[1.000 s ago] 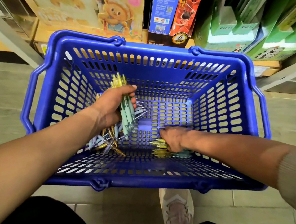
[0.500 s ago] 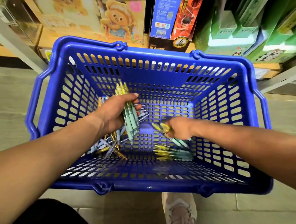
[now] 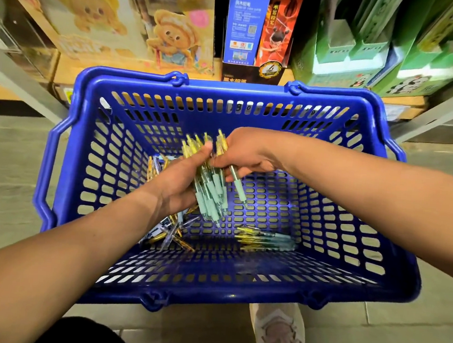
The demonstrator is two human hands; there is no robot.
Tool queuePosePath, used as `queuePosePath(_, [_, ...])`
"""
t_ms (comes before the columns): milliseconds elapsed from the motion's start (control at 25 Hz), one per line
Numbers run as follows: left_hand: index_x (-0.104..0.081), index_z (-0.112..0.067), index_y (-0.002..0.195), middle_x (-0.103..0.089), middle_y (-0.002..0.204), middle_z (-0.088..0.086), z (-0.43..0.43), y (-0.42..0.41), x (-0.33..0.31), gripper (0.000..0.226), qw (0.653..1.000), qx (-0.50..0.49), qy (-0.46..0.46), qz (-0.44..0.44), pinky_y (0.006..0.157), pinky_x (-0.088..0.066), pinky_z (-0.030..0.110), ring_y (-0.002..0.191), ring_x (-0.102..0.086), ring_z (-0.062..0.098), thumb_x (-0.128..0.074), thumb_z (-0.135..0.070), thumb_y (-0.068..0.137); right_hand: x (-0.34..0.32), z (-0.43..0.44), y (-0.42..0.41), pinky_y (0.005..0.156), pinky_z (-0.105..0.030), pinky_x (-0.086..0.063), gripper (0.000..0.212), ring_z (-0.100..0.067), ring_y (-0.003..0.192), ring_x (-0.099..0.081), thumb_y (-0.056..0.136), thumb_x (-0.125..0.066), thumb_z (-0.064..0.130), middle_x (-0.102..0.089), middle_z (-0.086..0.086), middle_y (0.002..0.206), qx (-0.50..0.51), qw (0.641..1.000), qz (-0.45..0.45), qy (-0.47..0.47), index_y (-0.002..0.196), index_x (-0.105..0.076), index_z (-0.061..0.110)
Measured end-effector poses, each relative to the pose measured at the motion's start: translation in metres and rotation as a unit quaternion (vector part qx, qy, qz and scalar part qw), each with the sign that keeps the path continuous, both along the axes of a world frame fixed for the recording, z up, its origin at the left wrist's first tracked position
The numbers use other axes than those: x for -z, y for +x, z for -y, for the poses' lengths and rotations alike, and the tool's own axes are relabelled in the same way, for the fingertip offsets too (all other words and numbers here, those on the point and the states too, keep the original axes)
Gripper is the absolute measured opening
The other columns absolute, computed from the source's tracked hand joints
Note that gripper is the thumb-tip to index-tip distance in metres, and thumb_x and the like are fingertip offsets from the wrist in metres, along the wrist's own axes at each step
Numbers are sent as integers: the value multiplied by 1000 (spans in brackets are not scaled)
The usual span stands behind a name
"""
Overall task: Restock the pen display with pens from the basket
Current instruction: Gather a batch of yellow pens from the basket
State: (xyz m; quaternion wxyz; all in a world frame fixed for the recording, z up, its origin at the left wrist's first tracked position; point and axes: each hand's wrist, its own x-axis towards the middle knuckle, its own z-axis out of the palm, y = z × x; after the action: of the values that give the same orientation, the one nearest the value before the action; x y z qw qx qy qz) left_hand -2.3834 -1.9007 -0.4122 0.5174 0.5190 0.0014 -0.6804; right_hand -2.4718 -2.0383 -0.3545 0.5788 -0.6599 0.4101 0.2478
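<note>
**2 hands are holding pens over the basket [image 3: 255,92]**

The left hand [image 3: 175,187] is gripping a bundle of pens [image 3: 209,197], its fingers hiding behind them. Yellow tops are pointing far and up, mint grips near and down. The right hand [image 3: 245,153] is pinching 1 pen [image 3: 237,186] beside the bundle, tilting likewise. Loose pens [image 3: 267,240] are lying left-to-right on the basket floor, and a heap [image 3: 170,235] is showing partly under the left wrist.

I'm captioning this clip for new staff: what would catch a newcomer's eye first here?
The blue basket fills the middle of the view. Over it the left hand grips a bundle of mint-and-yellow pens, and the right hand pinches another pen beside that bundle.
</note>
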Motion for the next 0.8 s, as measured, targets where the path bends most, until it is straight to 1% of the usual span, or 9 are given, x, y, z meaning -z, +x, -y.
queuePosePath(80, [-73,-12,121,-69,127,21,1,-1,0,54,1000,8,0,12,91,-57,46,112,-70,32,-64,-56,91,1,-3,-1,64,-21,-61,18,-12,74,-76,94,-70,19,-76,-5,90,-3,1000,25,-13,104,-66,4])
queuePosePath(160, [-72,-15,124,-67,131,20,4,-1,-1,54,1000,-1,-4,10,98,-55,48,118,-67,32,-61,-57,92,-2,-2,-3,64,-18,-59,14,-6,70,-75,93,-72,18,-77,-1,82,4,998,56,-9,100,-68,6])
queuePosePath(280, [-69,-12,129,-70,126,19,8,-1,-6,60,1000,-9,-13,14,90,-58,45,113,-70,31,-61,-58,92,-5,4,-5,86,-31,-61,31,-18,91,-76,89,-74,14,-76,-14,104,64,993,91,30,113,-67,-3])
queuePosePath(360, [-69,-9,128,-74,115,17,10,-2,-10,57,1000,-14,-18,19,83,-60,42,99,-74,28,-65,-53,91,-6,8,-6,88,-34,-61,36,-18,91,-76,88,-75,19,-76,-13,105,53,993,100,17,116,-67,-3])
queuePosePath(400, [-69,-7,126,-75,108,16,11,-3,-11,54,999,-24,-15,21,78,-60,40,91,-75,26,-68,-49,91,-8,10,-6,93,-37,-59,38,-17,92,-76,88,-75,22,-77,-12,104,41,994,98,11,116,-67,-2])
queuePosePath(480, [-69,-2,123,-75,101,16,12,-5,-13,53,999,-46,-7,26,74,-60,38,85,-74,26,-73,-41,88,-12,12,-7,104,-43,-51,43,-18,99,-75,89,-74,28,-77,-10,106,33,996,81,23,119,-65,-1])
queuePosePath(600, [-69,2,118,-74,93,18,15,-6,-14,52,998,-50,-23,31,72,-61,41,81,-73,29,-74,-38,86,-17,15,-8,95,-32,-57,34,-18,103,-73,94,-69,19,-74,-12,112,62,993,82,64,121,-64,-1])
queuePosePath(720, [-68,7,107,-75,87,20,16,-7,-15,46,998,-43,-27,41,69,-61,41,75,-74,30,-75,-32,84,-20,19,-12,99,-35,-56,32,-24,111,-70,96,-64,11,-69,-20,121,85,989,76,95,123,-61,-7])
queuePosePath(800, [-70,9,99,-74,85,21,15,-6,-15,38,998,-47,-28,25,68,-62,41,73,-74,30,-76,-24,80,-21,22,-15,89,-32,-60,34,-25,110,-70,97,-62,9,-68,-22,121,122,983,78,116,123,-59,-12])
